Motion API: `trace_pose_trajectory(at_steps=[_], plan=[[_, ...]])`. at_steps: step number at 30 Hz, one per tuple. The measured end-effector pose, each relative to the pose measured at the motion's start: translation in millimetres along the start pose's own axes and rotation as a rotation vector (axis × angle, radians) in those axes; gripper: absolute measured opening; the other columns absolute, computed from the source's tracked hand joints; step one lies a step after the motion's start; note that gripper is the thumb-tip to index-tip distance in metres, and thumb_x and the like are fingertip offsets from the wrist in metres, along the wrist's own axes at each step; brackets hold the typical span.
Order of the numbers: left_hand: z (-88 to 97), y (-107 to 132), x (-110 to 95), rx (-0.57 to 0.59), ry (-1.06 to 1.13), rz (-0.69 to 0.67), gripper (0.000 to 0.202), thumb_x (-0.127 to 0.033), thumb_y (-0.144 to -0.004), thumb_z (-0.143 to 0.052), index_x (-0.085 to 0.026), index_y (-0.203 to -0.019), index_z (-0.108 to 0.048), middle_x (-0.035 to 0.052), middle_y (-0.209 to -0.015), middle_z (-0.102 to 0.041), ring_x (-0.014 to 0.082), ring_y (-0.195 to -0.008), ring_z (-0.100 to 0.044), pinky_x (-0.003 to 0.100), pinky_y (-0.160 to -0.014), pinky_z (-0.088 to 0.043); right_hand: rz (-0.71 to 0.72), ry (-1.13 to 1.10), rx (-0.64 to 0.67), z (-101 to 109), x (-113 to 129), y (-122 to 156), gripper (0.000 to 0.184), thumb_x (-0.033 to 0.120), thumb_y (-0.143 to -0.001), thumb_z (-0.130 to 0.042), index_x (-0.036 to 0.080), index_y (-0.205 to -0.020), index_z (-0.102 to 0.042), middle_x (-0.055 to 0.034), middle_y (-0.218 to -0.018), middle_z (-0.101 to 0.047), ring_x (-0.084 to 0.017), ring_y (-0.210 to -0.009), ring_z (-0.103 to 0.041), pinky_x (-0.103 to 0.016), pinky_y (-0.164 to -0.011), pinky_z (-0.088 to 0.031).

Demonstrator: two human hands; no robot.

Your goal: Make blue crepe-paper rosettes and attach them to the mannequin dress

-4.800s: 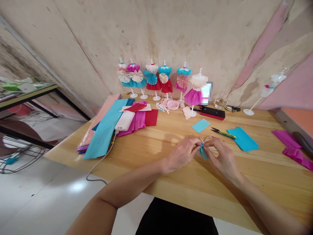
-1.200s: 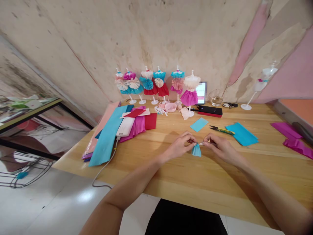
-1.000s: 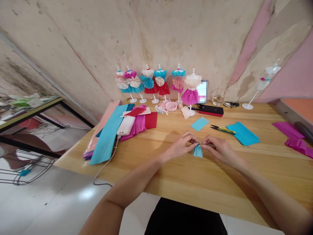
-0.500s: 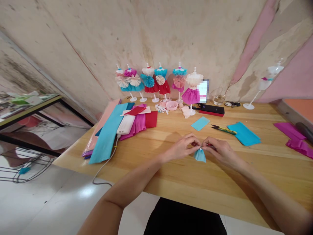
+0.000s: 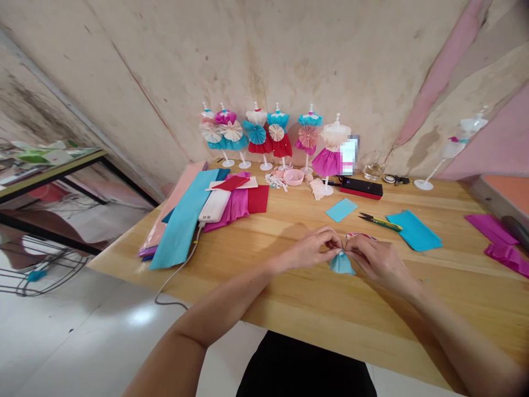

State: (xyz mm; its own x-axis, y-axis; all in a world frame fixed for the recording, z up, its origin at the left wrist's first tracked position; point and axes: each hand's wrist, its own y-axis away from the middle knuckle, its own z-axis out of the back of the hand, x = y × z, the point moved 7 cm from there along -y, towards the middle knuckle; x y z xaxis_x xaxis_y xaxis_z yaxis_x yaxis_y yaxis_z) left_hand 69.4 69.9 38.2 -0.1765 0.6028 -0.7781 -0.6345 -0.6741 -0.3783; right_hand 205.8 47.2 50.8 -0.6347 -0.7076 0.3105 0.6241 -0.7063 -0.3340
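Observation:
A small piece of light-blue crepe paper (image 5: 342,264) hangs below my fingertips, gathered at the top and fanned out at the bottom. My left hand (image 5: 316,248) pinches its gathered top from the left. Close against it, my right hand (image 5: 374,259) is closed at the same gathered end, with its fingertips partly hidden. A red-and-white patterned thing (image 5: 359,236) shows behind the right knuckles; I cannot make out what it is. Just beyond my hands lie a flat light-blue paper piece (image 5: 341,209), yellow-handled thread snips (image 5: 381,222) and a stack of blue paper (image 5: 414,230).
Several small dress-form stands (image 5: 276,132) in paper dresses line the wall. A pink bowl (image 5: 293,177), a black-and-red box (image 5: 361,188) and a glass (image 5: 373,171) stand at the back. A white power bank (image 5: 215,206) rests on coloured paper at left; magenta paper (image 5: 491,229) lies right.
The view has shifted slightly. The gathered paper's lower edge spreads wider, and my right hand has turned a little, showing more of the red-and-white thing. Both hands stay at the paper's top.

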Motion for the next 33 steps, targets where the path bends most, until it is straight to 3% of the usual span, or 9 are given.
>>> trace_pose_trajectory(at_steps=[7, 11, 17, 22, 27, 33], plan=[[2.6, 0, 0, 0.002, -0.006, 0.019, 0.019, -0.031, -0.092, -0.054, -0.015, -0.096, -0.063, 0.0063, -0.096, -0.061, 0.0141, -0.089, -0.058, 0.027, -0.082, -0.047, -0.121, -0.188, 0.004, -3, -11, -1, 0.016, 0.038, -0.096, -0.047, 0.025, -0.093, -0.055, -0.0011, -0.082, -0.067, -0.013, -0.060, -0.055, -0.027, -0.059, -0.040], [3.3, 1, -1, -0.004, -0.001, 0.040, 0.021, -0.034, -0.093, -0.054, -0.016, -0.094, -0.064, 0.0057, -0.094, -0.063, 0.0137, -0.088, -0.059, 0.026, -0.081, -0.047, -0.190, -0.266, -0.009, -5, -14, -2, 0.019, 0.042, -0.094, -0.050, 0.025, -0.092, -0.057, -0.0010, -0.081, -0.068, -0.015, -0.065, -0.060, -0.027, -0.060, -0.043], [8.2, 1, -5, -0.074, 0.038, 0.034, 0.024, -0.033, -0.095, -0.048, -0.017, -0.099, -0.066, 0.0066, -0.098, -0.065, 0.0146, -0.094, -0.060, 0.027, -0.086, -0.047, -0.231, -0.288, -0.136, -4, -18, 2, 0.019, 0.041, -0.094, -0.050, 0.024, -0.097, -0.056, -0.0037, -0.086, -0.070, -0.018, -0.073, -0.067, -0.028, -0.062, -0.049], [11.5, 1, -9, -0.100, 0.086, 0.023, 0.026, -0.039, -0.087, -0.063, -0.016, -0.098, -0.067, 0.0062, -0.094, -0.063, 0.0142, -0.086, -0.060, 0.027, -0.081, -0.049, -0.222, -0.250, -0.167, -3, -16, 4, 0.016, 0.039, -0.094, -0.051, 0.024, -0.097, -0.055, -0.0030, -0.086, -0.070, -0.018, -0.074, -0.067, -0.029, -0.063, -0.048], [11.4, 0, -9, -0.067, 0.033, 0.015, 0.022, -0.034, -0.093, -0.053, -0.016, -0.096, -0.066, 0.0057, -0.093, -0.063, 0.0134, -0.087, -0.059, 0.025, -0.080, -0.047, -0.195, -0.218, -0.150, -2, -12, 2, 0.014, 0.038, -0.095, -0.051, 0.025, -0.097, -0.055, -0.0022, -0.088, -0.070, -0.017, -0.074, -0.065, -0.028, -0.064, -0.046], [7.4, -1, -8, 0.029, -0.003, 0.020, 0.022, -0.034, -0.095, -0.050, -0.016, -0.092, -0.063, 0.0057, -0.094, -0.060, 0.0141, -0.090, -0.057, 0.026, -0.082, -0.045, -0.043, -0.193, -0.063, 3, -1, -1, 0.013, 0.033, -0.096, -0.048, 0.025, -0.097, -0.059, -0.0015, -0.086, -0.068, -0.014, -0.069, -0.061, -0.027, -0.064, -0.043]])
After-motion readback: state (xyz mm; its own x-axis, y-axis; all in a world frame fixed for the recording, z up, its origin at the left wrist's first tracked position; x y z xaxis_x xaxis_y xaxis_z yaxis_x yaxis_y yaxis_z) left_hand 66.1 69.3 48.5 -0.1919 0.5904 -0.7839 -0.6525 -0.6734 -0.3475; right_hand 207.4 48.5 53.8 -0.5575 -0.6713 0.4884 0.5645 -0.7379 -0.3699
